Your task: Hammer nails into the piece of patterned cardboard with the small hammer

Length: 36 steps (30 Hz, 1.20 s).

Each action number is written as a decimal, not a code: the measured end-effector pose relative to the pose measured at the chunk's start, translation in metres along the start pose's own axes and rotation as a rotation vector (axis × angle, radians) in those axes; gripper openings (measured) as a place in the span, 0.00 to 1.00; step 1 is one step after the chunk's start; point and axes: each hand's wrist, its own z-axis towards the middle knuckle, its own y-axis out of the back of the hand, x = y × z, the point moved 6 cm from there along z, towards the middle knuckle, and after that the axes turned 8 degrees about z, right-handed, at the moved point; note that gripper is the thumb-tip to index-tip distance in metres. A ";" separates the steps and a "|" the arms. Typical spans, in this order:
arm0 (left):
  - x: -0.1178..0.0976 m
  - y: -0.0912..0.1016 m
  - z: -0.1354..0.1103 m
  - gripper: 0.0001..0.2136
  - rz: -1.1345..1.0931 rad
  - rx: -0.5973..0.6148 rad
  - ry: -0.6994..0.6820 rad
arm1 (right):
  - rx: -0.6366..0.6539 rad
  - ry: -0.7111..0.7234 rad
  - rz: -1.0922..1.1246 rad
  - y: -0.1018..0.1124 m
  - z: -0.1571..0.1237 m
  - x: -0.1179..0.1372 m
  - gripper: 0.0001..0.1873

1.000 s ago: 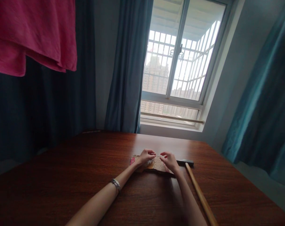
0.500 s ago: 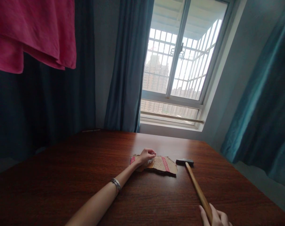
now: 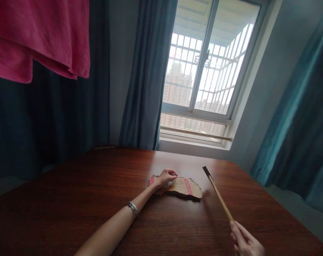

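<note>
My right hand [image 3: 247, 240] is closed round the wooden handle of a hammer [image 3: 221, 200]. The hammer's dark head is raised off the table, to the right of a torn piece of cardboard [image 3: 194, 190]. Pink bands and many small holes or dots mark the cardboard. Over its left part rests my left hand [image 3: 167, 176], fingertips pinched together. Whatever lies between those fingers is too small to make out. Small silvery bits [image 3: 172, 183] show on the cardboard just under the fingers. A silver bracelet [image 3: 133, 209] circles my left wrist.
All of this is on a brown wooden table [image 3: 70, 192]. Behind it are a barred window [image 3: 190, 110] with a rail and a blue curtain [image 3: 140, 89]. Another curtain [image 3: 291, 117] hangs on the right. A pink cloth [image 3: 52, 39] hangs at upper left.
My right hand has lifted the hammer from the table and turned it, so its head now stands higher and edge-on. My left hand has stayed on the cardboard.
</note>
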 end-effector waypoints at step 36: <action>0.012 -0.004 0.005 0.12 0.147 0.059 -0.019 | 0.637 -0.355 0.354 -0.099 -0.050 0.027 0.27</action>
